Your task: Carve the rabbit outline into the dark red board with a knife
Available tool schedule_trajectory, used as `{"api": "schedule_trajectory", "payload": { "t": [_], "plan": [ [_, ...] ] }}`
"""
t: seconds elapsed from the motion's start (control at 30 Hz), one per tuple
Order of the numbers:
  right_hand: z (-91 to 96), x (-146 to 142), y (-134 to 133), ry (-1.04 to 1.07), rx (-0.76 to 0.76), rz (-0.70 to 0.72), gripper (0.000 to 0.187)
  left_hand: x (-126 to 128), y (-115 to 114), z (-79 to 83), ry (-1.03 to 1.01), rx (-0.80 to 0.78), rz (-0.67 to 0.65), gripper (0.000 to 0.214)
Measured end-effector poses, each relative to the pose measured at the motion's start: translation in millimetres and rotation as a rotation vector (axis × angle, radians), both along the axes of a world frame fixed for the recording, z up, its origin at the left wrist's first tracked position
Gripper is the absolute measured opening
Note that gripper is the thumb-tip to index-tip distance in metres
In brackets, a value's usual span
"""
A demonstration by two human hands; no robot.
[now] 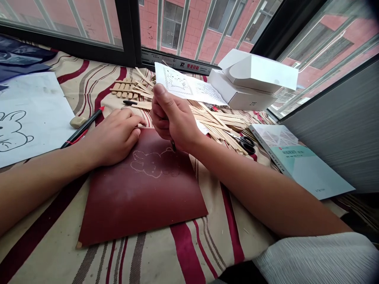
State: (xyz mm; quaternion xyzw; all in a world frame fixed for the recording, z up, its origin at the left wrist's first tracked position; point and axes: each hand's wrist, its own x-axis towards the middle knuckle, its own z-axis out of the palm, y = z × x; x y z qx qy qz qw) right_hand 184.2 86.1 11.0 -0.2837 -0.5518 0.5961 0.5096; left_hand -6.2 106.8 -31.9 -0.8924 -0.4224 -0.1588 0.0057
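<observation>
Dark tip (173,146) pokes from the right hand (174,120), its tool hidden.

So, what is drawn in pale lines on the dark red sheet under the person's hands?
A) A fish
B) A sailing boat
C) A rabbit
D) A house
C. A pale outline of a rabbit shows on the dark red sheet, just below the left hand, and it resembles the rabbit drawing on the white paper.
</observation>
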Motion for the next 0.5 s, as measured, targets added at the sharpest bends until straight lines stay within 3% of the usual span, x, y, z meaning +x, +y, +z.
{"api": "schedule_trajectory", "payload": {
  "t": [0.27, 0.5],
  "plan": [
    [-7.5, -7.6, 2.9, -0.005, 0.141, -0.08, 0.065, 0.2, -2.5, 2.0, -0.025, -0.026, 0.003, 0.038],
    [-1.3, -9.8, 2.5, -0.053, 0.077, -0.038, 0.062, -0.8, 1.3, -3.4, -0.032, 0.005, -0.01, 0.04]
  ]
}}
